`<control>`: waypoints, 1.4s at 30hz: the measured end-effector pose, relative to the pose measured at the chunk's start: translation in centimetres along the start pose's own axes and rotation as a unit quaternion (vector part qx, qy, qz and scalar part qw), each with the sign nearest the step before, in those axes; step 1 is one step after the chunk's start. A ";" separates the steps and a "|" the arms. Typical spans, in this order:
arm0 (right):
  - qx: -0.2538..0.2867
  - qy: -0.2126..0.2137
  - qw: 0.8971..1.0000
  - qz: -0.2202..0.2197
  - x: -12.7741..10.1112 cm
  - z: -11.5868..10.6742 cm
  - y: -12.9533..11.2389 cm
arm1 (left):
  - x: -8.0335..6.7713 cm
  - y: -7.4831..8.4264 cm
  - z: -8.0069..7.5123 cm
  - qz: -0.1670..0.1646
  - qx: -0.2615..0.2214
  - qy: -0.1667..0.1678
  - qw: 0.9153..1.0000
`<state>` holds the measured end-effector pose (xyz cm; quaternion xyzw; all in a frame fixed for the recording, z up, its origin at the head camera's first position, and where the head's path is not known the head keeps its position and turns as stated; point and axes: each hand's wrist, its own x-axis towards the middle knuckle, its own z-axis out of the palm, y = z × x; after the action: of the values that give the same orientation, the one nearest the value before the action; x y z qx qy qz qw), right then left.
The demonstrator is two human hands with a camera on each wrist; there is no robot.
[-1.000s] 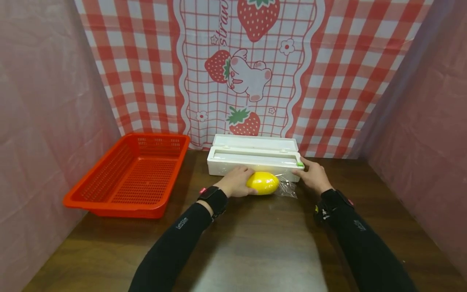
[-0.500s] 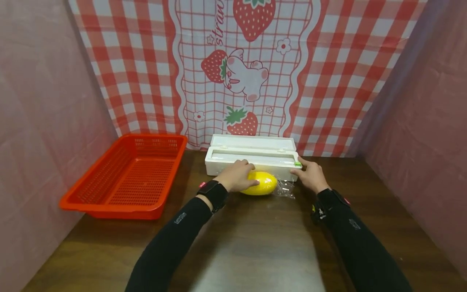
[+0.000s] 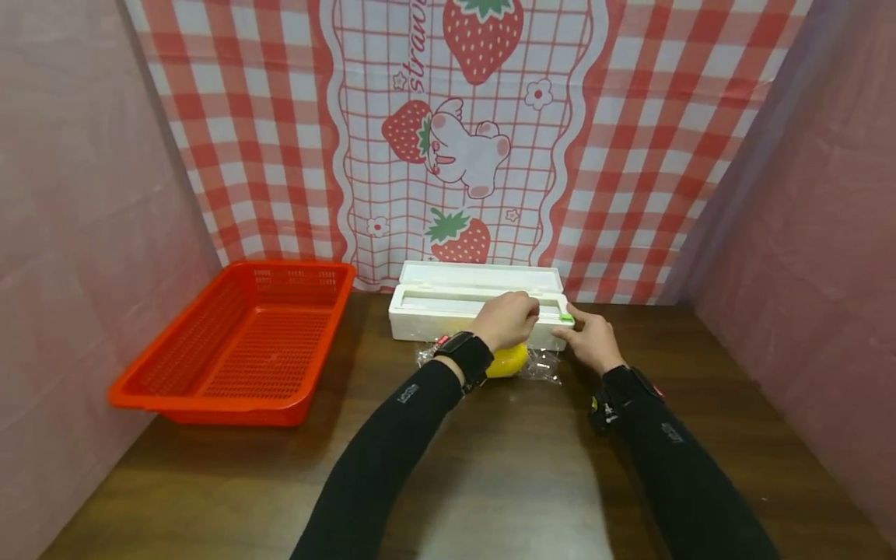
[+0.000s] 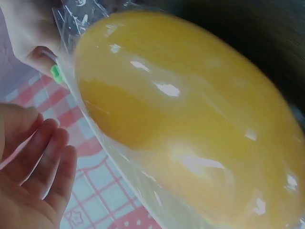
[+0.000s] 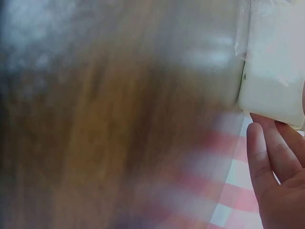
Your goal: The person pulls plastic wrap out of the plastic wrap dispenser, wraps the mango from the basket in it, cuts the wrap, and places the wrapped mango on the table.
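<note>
At the white box (image 3: 411, 325), grips right end with right hand (image 3: 593, 340), curves left hand (image 3: 505, 319) loosely above, has yellow object (image 3: 508, 364) in front.

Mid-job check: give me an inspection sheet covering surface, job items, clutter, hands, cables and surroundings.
Surface: dark brown wood-grain tabletop.
Job items: long white plastic box, its lid raised behind; small green tab at its right end; glossy yellow oval object, covered by clear plastic film, in front of the box.
Clutter: red slotted plastic basket at the left.
Left hand: over the box, fingers loosely bent, nothing seen held.
Right hand: holds the box's right end.
Cables: nothing seen.
Surroundings: red-and-white checked cloth behind, pale pink sheets at both sides.
</note>
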<state>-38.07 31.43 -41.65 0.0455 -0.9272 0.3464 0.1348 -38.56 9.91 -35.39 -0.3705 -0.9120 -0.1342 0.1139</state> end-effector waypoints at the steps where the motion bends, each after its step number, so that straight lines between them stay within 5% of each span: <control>1: 0.003 0.001 1.000 -0.002 0.0 0.1 0.0 | 0.3 0.2 0.1 -0.002 0.003 0.006 1.000; 8: 0.013 0.016 1.000 -0.007 0.0 0.6 -0.3 | 1.9 0.7 1.5 -0.027 0.021 0.022 0.999; 15: 0.012 0.017 1.000 -0.009 -0.2 0.8 -0.3 | 3.1 1.6 3.3 0.002 0.091 0.004 0.996; 23: 0.021 0.025 0.999 0.005 -0.3 1.2 -0.4 | 4.3 3.0 3.9 -0.012 0.125 0.015 0.992; 30: 0.027 0.026 0.999 0.009 -0.1 0.9 -0.4 | 5.1 3.4 4.3 -0.047 0.108 0.021 0.993; 42: 0.023 0.037 0.999 0.008 -0.1 0.3 0.0 | 5.6 3.9 4.8 -0.059 0.119 0.013 0.991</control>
<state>-38.07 31.22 -41.93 0.0284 -0.9139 0.3699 0.1647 -40.22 17.77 -37.53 -0.2976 -0.9404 -0.0356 0.1608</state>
